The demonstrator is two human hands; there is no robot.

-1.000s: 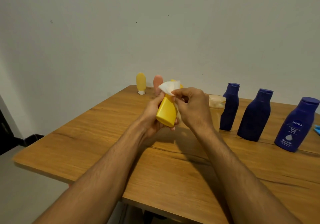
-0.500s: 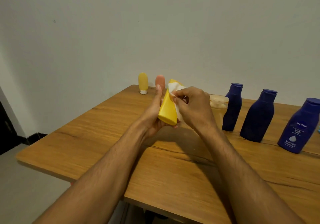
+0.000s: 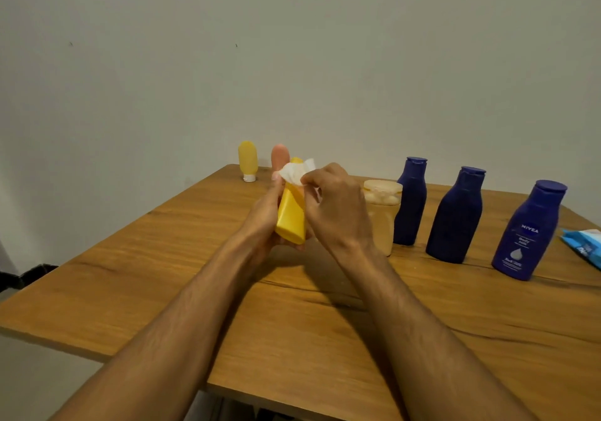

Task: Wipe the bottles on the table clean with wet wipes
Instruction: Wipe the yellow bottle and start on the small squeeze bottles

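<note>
Left hand (image 3: 266,212): cradling the yellow bottle (image 3: 291,219) from the left and below, fingers curled round its lower body.
Right hand (image 3: 335,206): pinching the wet wipe (image 3: 296,170) with bent fingers, pressing it against the bottle's upper end.
Yellow bottle: being held tilted, lifted off the table (image 3: 162,258), in front of the pink tube (image 3: 279,157).
Step in hand: probably rubbing the cap end, judging by where the wipe is sitting.
Doing it well: turning the bottle slowly in the left palm while dragging the wipe down each face; squeezing lightly to avoid popping the cap.
Waiting: 3 blue bottles (image 3: 457,216) standing in a row at the right, a jar (image 3: 382,219) beside them, a small yellow tube (image 3: 248,160) at the far edge.
Fresh wipes: lying in the wipes pack (image 3: 585,246) at the right edge.
</note>
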